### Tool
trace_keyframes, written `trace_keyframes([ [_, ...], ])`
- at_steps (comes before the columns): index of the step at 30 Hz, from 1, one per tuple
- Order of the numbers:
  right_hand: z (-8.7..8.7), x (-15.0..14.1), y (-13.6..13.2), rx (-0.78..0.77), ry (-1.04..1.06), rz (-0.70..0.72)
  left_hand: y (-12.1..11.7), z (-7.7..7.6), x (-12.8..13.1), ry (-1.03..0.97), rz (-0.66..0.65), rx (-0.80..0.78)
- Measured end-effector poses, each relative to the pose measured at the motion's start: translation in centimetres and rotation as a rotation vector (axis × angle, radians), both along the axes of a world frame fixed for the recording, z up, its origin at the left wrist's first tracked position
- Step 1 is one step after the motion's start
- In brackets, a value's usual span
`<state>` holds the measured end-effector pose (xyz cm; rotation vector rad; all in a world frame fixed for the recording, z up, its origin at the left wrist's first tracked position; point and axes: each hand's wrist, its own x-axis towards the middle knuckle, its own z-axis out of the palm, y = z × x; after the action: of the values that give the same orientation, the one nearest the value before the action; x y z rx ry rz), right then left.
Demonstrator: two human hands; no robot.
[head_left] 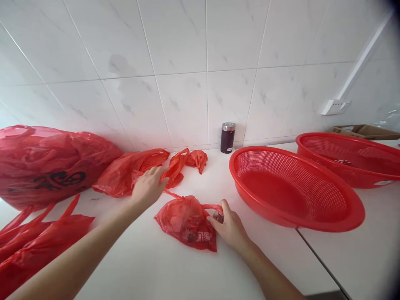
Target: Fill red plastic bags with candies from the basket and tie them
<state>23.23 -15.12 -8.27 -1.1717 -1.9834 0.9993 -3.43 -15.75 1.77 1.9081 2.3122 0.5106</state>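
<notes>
A small red plastic bag (189, 225) with dark and white shapes showing through it sits on the white tabletop between my hands. My right hand (228, 223) is closed around the bag's right handle, with the fingers curled in. The left handle runs thin and stretched to my left hand (148, 187), which appears closed on it, though the grip is partly hidden. Just behind my left hand lies a larger red plastic bag (117, 173). Crumpled red bags (176, 166) lie beyond my left fingertips, trailing right to a small bunched red bag (198, 159).
A big stuffed red bag (56, 166) stands at the left, with more red bags (46, 246) in front. A dark tumbler (228, 138) stands by the tiled wall. Two red plastic baskets (281, 187) (350, 158) and a cardboard box (365, 131) occupy the right.
</notes>
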Motion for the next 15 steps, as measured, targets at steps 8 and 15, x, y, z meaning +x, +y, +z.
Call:
trace_keyframes([
  [8, 0.0, 0.3, -0.3, 0.006, 0.124, -0.071, -1.2, -2.4, 5.7, 0.008, -0.456, -0.263],
  [15, 0.0, 0.5, -0.3, -0.011, 0.128, -0.052, -9.3, -0.5, 0.5, -0.177, -0.119, -0.297],
])
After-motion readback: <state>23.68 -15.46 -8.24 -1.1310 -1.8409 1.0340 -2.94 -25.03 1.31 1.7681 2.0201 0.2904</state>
